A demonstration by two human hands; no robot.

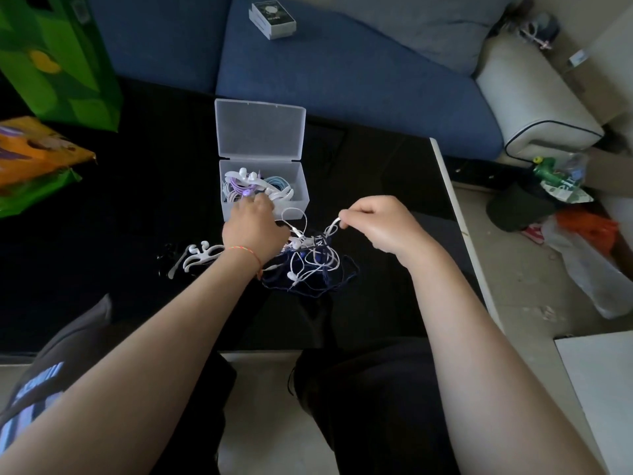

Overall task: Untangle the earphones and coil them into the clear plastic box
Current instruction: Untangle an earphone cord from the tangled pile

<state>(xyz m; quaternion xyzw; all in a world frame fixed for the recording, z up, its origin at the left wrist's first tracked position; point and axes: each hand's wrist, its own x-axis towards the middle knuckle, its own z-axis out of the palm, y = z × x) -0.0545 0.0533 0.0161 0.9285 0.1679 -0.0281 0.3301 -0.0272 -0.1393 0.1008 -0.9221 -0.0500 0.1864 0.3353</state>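
1. Left hand (253,224): extended forward over the black table (137,207), back of hand up, knuckles at the near wall of the clear plastic box (263,183). Fingers curled downward into the left edge of the tangle; exact grip hidden beneath the hand, so held or not cannot be told. Thin red-and-green string bracelet (245,252) around the wrist.
2. Right hand (380,224): raised slightly above the table, wrist bent, thumb and forefinger pinching a white cable end (335,222) and drawing it up and to the right of the heap.
3. Tangled earphones (311,262): white and dark blue cords knotted together, lying on the table between both hands, just in front of the box.
4. Clear plastic box: lid hinged open and standing upright at the rear; lower tray containing coiled purple, light blue and white earphones.
5. White ear hooks (197,257): resting on the table left of the left wrist, apart from the heap.
6. Both forearms: bare, reaching forward from the lower frame edges, converging toward the heap.
7. Surroundings: blue sofa (342,70) behind the table, small card box (272,18) on its cushion, green bag (61,56) at upper left.
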